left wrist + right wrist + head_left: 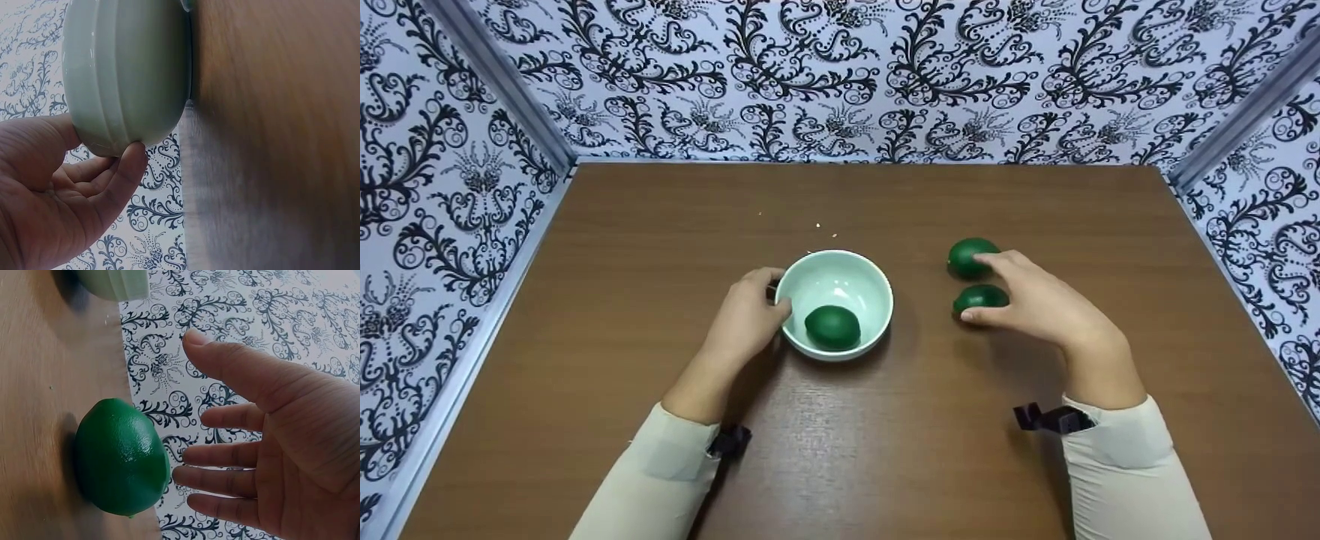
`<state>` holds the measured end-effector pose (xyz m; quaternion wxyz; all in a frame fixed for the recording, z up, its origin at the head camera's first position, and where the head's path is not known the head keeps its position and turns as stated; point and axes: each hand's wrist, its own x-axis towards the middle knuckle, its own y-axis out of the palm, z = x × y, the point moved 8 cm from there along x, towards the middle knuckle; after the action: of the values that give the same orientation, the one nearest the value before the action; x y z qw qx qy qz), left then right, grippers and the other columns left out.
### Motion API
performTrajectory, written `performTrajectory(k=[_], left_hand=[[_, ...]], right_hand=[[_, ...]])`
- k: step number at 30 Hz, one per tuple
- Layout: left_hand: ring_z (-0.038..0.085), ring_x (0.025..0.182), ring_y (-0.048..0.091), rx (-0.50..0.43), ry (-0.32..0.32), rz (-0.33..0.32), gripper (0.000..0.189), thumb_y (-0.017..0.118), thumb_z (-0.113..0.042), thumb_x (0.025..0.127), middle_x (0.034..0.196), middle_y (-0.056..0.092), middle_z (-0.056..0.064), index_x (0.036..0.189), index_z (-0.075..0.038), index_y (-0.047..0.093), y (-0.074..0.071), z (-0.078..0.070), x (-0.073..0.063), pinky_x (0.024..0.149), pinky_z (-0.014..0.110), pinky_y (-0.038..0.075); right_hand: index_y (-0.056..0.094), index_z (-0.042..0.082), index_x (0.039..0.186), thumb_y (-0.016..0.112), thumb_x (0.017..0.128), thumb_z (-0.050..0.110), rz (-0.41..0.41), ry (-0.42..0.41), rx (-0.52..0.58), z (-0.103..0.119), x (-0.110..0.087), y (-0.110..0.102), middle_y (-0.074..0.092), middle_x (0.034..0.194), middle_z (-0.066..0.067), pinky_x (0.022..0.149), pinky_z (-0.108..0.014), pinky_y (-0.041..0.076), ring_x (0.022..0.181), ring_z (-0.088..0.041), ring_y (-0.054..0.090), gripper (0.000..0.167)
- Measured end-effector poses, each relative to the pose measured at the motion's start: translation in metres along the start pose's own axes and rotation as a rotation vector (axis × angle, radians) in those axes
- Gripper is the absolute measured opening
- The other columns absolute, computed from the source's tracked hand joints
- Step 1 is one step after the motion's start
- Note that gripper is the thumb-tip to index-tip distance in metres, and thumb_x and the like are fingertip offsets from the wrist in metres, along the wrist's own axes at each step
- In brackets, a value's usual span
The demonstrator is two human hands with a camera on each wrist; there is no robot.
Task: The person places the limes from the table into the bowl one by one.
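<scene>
A pale green bowl (851, 276) stands on the wooden table, and a green lime (832, 328) lies inside it toward the near side. My left hand (748, 313) grips the bowl's left rim, thumb over the edge and fingers against the outer wall, as the left wrist view also shows. To the right of the bowl lie two more limes, a far one (966, 257) and a near one (979, 298). Over these two hovers my right hand (1054, 307), thumb and fingers spread apart. In the right wrist view its palm (304, 455) is bare and one lime (121, 458) sits beyond the fingertips.
The brown table (675, 202) is bordered by walls (840, 82) with a black-and-white scroll pattern at the back and both sides. A few tiny white specks (818, 225) dot the table behind the bowl. Dark straps with small devices (1054, 418) sit at both wrists.
</scene>
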<state>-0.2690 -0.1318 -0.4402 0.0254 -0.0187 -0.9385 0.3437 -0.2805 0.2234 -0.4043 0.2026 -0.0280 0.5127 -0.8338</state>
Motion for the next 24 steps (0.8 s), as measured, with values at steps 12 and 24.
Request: performTrajectory(k=[12, 24], left_hand=[[0.032, 0.116, 0.065, 0.005, -0.001, 0.000, 0.039, 0.065, -0.004, 0.089, 0.124, 0.069, 0.018, 0.127, 0.002, 0.067, 0.000, 0.000, 0.000, 0.104, 0.045, 0.051], [0.032, 0.117, 0.064, 0.002, -0.014, 0.006, 0.040, 0.065, -0.006, 0.090, 0.126, 0.068, 0.018, 0.129, 0.001, 0.067, 0.000, 0.001, -0.001, 0.105, 0.045, 0.050]], right_hand=[[0.046, 0.008, 0.154, 0.079, 0.088, 0.049, 0.027, 0.013, 0.017, -0.010, 0.004, 0.005, 0.048, 0.148, -0.022, 0.116, -0.061, 0.038, 0.134, -0.037, 0.050, 0.085], [0.040, 0.001, 0.156, 0.079, 0.089, 0.046, 0.053, 0.018, -0.011, -0.017, 0.008, 0.012, 0.048, 0.148, -0.027, 0.114, -0.061, 0.041, 0.132, -0.041, 0.053, 0.089]])
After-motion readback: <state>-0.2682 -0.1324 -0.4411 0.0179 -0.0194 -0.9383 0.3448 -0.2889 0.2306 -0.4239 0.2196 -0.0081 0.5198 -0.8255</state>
